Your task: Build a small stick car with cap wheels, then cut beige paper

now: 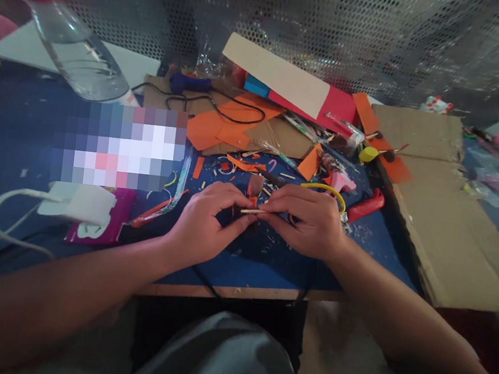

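Because it is thin, uneven pressure could snap the wooden stick [252, 212]
Right hand [311, 220] fingers [281, 200] pinch it above the table [262, 272]; left hand [206, 215] fingers flank its end, their grip unclear

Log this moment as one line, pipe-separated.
right hand: pinching thin pale stick | left hand: fingertips at stick, grip unclear | beyond hands: orange paper | right side: cardboard | surface: blue tabletop

Left of centre, I can't see beneath the pixelated patch [146, 147]; mid-frame, the right hand [311, 220] covers part of a pale stick [249, 211].
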`<state>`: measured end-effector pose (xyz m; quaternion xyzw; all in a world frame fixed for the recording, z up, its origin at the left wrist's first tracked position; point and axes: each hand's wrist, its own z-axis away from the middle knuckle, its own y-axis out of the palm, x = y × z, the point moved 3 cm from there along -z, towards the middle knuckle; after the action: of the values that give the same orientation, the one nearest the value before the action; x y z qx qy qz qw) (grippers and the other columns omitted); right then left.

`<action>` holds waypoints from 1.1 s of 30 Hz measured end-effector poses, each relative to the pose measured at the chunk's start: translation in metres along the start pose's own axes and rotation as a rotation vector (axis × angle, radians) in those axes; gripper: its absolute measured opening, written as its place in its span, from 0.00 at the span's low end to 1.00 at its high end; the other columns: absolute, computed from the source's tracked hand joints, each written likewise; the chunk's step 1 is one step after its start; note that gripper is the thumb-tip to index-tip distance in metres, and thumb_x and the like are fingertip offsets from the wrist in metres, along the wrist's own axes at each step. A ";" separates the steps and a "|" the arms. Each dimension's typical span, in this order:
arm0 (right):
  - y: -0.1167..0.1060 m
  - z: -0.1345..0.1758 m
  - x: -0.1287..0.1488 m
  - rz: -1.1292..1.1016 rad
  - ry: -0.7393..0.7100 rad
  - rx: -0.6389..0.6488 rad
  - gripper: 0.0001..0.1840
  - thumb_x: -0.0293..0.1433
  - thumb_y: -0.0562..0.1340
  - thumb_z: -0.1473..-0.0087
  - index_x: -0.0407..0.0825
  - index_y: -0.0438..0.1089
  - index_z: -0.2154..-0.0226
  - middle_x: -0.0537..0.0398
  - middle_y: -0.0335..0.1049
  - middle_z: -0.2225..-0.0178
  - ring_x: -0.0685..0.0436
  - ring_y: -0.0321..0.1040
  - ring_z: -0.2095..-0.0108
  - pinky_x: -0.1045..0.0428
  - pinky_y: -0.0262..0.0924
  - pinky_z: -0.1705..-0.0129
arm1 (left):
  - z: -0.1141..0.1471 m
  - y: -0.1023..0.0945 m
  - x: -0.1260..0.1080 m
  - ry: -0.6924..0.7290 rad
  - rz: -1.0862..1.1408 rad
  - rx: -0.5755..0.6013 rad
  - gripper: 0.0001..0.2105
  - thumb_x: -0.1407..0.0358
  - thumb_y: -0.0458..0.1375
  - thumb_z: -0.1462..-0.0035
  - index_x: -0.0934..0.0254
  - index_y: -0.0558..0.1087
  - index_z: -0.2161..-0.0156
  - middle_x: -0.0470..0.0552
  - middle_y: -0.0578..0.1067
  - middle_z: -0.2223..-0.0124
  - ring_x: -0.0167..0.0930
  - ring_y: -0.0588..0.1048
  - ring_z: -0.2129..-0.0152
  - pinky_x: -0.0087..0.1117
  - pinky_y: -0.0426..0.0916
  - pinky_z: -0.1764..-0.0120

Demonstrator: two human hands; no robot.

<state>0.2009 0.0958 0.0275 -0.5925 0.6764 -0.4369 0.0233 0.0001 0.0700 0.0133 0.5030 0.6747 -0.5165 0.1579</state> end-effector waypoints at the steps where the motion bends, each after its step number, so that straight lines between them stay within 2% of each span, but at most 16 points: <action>1: 0.000 0.001 -0.001 0.001 0.005 -0.004 0.04 0.33 0.68 0.35 0.54 0.81 0.63 0.52 0.83 0.66 0.44 0.80 0.66 0.49 0.76 0.63 | 0.000 0.000 0.000 -0.001 -0.006 -0.001 0.03 0.64 0.66 0.35 0.61 0.79 0.60 0.51 0.84 0.59 0.33 0.81 0.59 0.38 0.74 0.53; 7: 0.000 0.002 0.000 -0.008 0.032 -0.014 0.10 0.38 0.67 0.33 0.53 0.80 0.66 0.52 0.81 0.69 0.43 0.79 0.68 0.49 0.75 0.63 | 0.000 0.001 0.001 0.002 -0.009 -0.007 0.02 0.65 0.65 0.36 0.61 0.79 0.60 0.50 0.83 0.61 0.33 0.80 0.62 0.36 0.73 0.54; 15: -0.005 -0.002 0.001 -0.021 0.080 -0.069 0.07 0.31 0.64 0.32 0.54 0.79 0.62 0.51 0.82 0.66 0.41 0.80 0.64 0.47 0.74 0.59 | 0.001 0.000 0.000 -0.008 0.006 0.003 0.05 0.65 0.67 0.37 0.63 0.79 0.58 0.50 0.81 0.61 0.31 0.79 0.63 0.35 0.73 0.55; 18: -0.003 -0.001 0.003 -0.025 0.059 -0.064 0.04 0.31 0.66 0.34 0.54 0.79 0.60 0.51 0.82 0.65 0.42 0.80 0.63 0.47 0.74 0.59 | 0.001 -0.003 -0.003 0.007 0.050 -0.022 0.08 0.64 0.67 0.37 0.63 0.79 0.55 0.50 0.82 0.60 0.32 0.79 0.62 0.36 0.73 0.56; 24: 0.001 0.000 0.005 -0.029 0.005 -0.063 0.02 0.31 0.68 0.35 0.53 0.80 0.61 0.52 0.83 0.65 0.43 0.80 0.64 0.49 0.75 0.60 | 0.002 -0.008 -0.007 0.051 0.090 -0.078 0.03 0.66 0.63 0.33 0.61 0.79 0.57 0.50 0.83 0.59 0.32 0.79 0.61 0.36 0.73 0.55; 30: 0.003 0.000 0.002 -0.023 -0.042 -0.133 0.02 0.31 0.71 0.37 0.51 0.79 0.61 0.52 0.82 0.67 0.45 0.80 0.66 0.52 0.74 0.64 | 0.002 -0.006 -0.002 0.120 0.153 -0.112 0.08 0.64 0.67 0.36 0.62 0.79 0.54 0.53 0.82 0.58 0.34 0.79 0.59 0.37 0.74 0.54; 33: 0.004 0.000 0.002 -0.029 -0.063 -0.130 0.02 0.31 0.72 0.38 0.51 0.79 0.62 0.53 0.82 0.67 0.46 0.80 0.66 0.52 0.74 0.63 | 0.002 -0.008 -0.003 0.169 0.175 -0.130 0.04 0.67 0.66 0.35 0.61 0.80 0.56 0.51 0.82 0.60 0.32 0.79 0.60 0.35 0.74 0.55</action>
<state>0.1968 0.0939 0.0260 -0.6160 0.6937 -0.3734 -0.0005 -0.0055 0.0671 0.0189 0.5905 0.6712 -0.4115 0.1773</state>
